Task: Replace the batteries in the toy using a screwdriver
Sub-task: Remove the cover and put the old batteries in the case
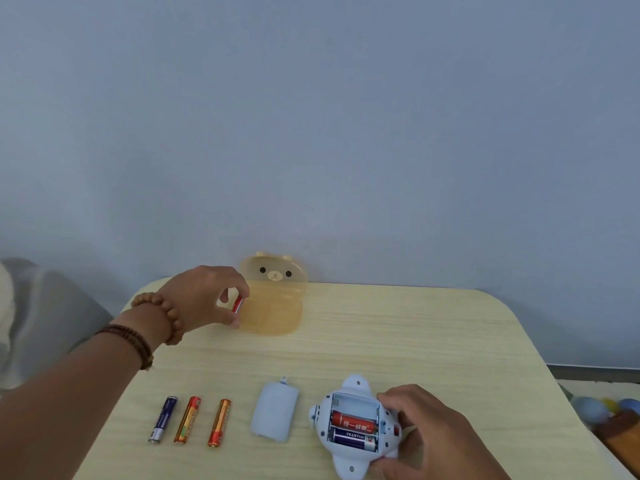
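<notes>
Pale table (pixel 415 341) under me, the amber bear-faced box (pixel 277 317) open at its far edge. My right hand (pixel 426 431) grips the toy (pixel 356 386), belly-up near me, with its cover (pixel 274 412) lying just left. My left hand (pixel 204 296) pinches a red battery (pixel 237 304) beside the box, and three loose batteries (pixel 188 420) lie near-left.

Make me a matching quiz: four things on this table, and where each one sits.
1 battery cover
2 bear box
3 toy
4 three loose batteries

a gripped by the right hand
b in a row, left of the cover
c open, at the table's far edge
d flat between batteries and toy

Pairs: 1-d; 2-c; 3-a; 4-b.
</notes>
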`<move>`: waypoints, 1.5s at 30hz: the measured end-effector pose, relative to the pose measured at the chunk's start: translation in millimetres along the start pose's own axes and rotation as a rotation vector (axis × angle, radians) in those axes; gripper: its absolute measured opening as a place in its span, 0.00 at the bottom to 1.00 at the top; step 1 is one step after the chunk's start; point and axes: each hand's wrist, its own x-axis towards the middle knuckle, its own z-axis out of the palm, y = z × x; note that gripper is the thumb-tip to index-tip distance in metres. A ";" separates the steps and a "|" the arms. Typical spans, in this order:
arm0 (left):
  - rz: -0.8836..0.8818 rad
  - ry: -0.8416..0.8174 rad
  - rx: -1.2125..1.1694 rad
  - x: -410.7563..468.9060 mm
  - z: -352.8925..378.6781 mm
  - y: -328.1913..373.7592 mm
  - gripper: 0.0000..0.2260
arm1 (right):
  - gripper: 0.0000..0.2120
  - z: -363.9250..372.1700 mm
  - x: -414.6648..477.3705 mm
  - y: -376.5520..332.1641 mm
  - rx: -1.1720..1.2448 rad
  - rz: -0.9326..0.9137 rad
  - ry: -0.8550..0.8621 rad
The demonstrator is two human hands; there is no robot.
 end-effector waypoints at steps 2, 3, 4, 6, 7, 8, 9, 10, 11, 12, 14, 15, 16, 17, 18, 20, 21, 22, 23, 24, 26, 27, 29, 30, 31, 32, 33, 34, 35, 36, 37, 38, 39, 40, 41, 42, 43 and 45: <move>-0.008 -0.017 0.009 4.4 1.3 -7.2 0.14 | 0.22 -0.2 -0.8 1.4 -0.006 0.008 -0.007; -0.015 -0.024 0.005 6.2 1.1 -11.5 0.14 | 0.21 0.7 -1.3 2.7 -0.013 0.012 -0.017; -0.021 -0.027 0.003 7.8 0.4 -15.0 0.14 | 0.21 1.5 -1.8 3.3 -0.017 0.014 -0.025; -0.019 -0.032 0.000 10.2 -1.4 -19.3 0.14 | 0.20 2.5 -2.5 3.3 -0.010 0.019 -0.017; -0.009 -0.037 0.008 11.0 -1.6 -19.8 0.14 | 0.21 2.6 -2.8 3.4 -0.005 0.021 -0.011; 0.004 -0.045 0.022 12.0 -1.1 -19.9 0.15 | 0.21 2.0 -2.4 2.8 -0.003 0.019 -0.010; 0.022 -0.051 0.040 12.7 0.0 -19.8 0.15 | 0.22 1.1 -2.0 2.4 -0.005 0.017 -0.014; 0.041 -0.057 0.049 13.2 1.3 -19.8 0.15 | 0.22 0.3 -1.5 1.9 -0.012 0.013 -0.020; 0.054 -0.067 0.052 13.5 2.8 -20.6 0.15 | 0.23 -0.3 -0.7 1.7 -0.021 0.009 -0.025; 0.065 -0.075 0.054 13.3 4.1 -21.5 0.15 | 0.24 -0.5 0.1 1.7 -0.030 0.002 -0.030; 0.081 -0.097 0.085 11.8 7.6 -24.8 0.16 | 0.25 -0.1 1.4 2.1 -0.054 -0.013 -0.045; 0.092 -0.115 0.107 9.9 9.8 -26.5 0.17 | 0.26 0.5 1.6 2.6 -0.064 -0.020 -0.050; 0.095 -0.134 0.120 7.5 12.8 -28.4 0.17 | 0.26 0.7 1.7 2.6 -0.065 -0.028 -0.047; 0.091 -0.150 0.126 4.8 15.9 -29.5 0.16 | 0.28 1.0 2.0 2.7 -0.061 -0.034 -0.037; 0.090 -0.155 0.133 1.9 19.1 -30.5 0.14 | 0.29 1.2 2.1 3.0 -0.058 -0.036 -0.029; 0.097 -0.121 0.151 -2.1 24.7 -31.7 0.11 | 0.32 2.0 1.6 3.3 -0.054 -0.022 -0.027; 0.099 -0.090 0.148 -4.6 26.1 -31.0 0.11 | 0.33 2.1 1.1 2.6 -0.047 -0.014 -0.028; 0.102 -0.060 0.137 -7.1 25.9 -28.2 0.14 | 0.33 1.9 0.8 1.8 -0.045 -0.010 -0.030; 0.098 -0.055 0.132 -9.6 25.3 -24.6 0.18 | 0.33 1.2 0.8 0.5 -0.050 -0.008 -0.034; 0.100 -0.080 0.145 -11.4 25.2 -21.5 0.21 | 0.32 0.5 0.7 -0.9 -0.059 -0.006 -0.040; 0.104 -0.159 0.239 -13.4 24.1 -16.4 0.23 | 0.31 -1.2 0.7 -4.1 -0.068 0.000 -0.055; 0.104 -0.182 0.289 -14.2 23.5 -13.5 0.22 | 0.31 -1.7 0.4 -5.6 -0.071 0.006 -0.060; 0.096 -0.185 0.329 -17.0 22.3 -8.2 0.20 | 0.31 -2.4 0.2 -7.3 -0.074 0.017 -0.057; 0.087 -0.171 0.324 -19.3 22.3 -7.1 0.20 | 0.31 -2.2 -0.2 -7.3 -0.072 0.021 -0.052; 0.067 -0.156 0.318 -21.7 22.0 -6.2 0.21 | 0.31 -2.4 -0.7 -7.6 -0.069 0.023 -0.049; 0.040 -0.116 0.304 -24.7 21.1 -3.8 0.21 | 0.30 -2.5 -1.3 -8.2 -0.064 0.023 -0.044; 0.008 -0.048 0.278 -28.3 20.0 0.8 0.22 | 0.30 -2.8 -2.0 -9.3 -0.060 0.022 -0.039; -0.016 0.046 0.234 -32.3 18.7 9.6 0.22 | 0.30 -2.9 -2.5 -10.3 -0.057 0.019 -0.033; -0.023 0.140 0.166 -38.0 16.3 24.4 0.21 | 0.29 -3.0 -2.8 -11.7 -0.056 0.016 -0.027; -0.003 0.197 0.066 -45.6 14.9 44.1 0.19 | 0.28 -3.0 -3.3 -13.3 -0.058 0.016 -0.021; 0.044 0.198 -0.047 -54.9 13.0 67.1 0.19 | 0.27 -2.9 -3.3 -14.8 -0.063 0.020 -0.016; 0.094 0.137 -0.155 -65.0 11.9 92.6 0.25 | 0.27 -2.7 -3.3 -15.5 -0.069 0.026 -0.012; 0.129 0.038 -0.229 -76.4 14.4 118.2 0.32 | 0.27 -2.4 -3.3 -15.9 -0.075 0.032 -0.008; 0.149 -0.041 -0.236 -87.5 20.8 141.0 0.38 | 0.27 -2.8 -3.6 -16.5 -0.083 0.037 -0.005; 0.173 -0.071 -0.207 -94.9 31.0 156.0 0.41 | 0.27 -4.0 -4.2 -17.7 -0.097 0.041 -0.005; 0.183 -0.071 -0.209 -98.7 43.1 164.3 0.41 | 0.27 -5.4 -4.7 -18.9 -0.114 0.043 0.000; 0.191 -0.058 -0.227 -99.0 55.3 167.0 0.40 | 0.27 -7.5 -5.3 -20.2 -0.132 0.045 0.008; 0.192 0.002 -0.296 -94.6 70.3 165.9 0.37 | 0.26 -12.1 -5.0 -21.2 -0.158 0.054 0.016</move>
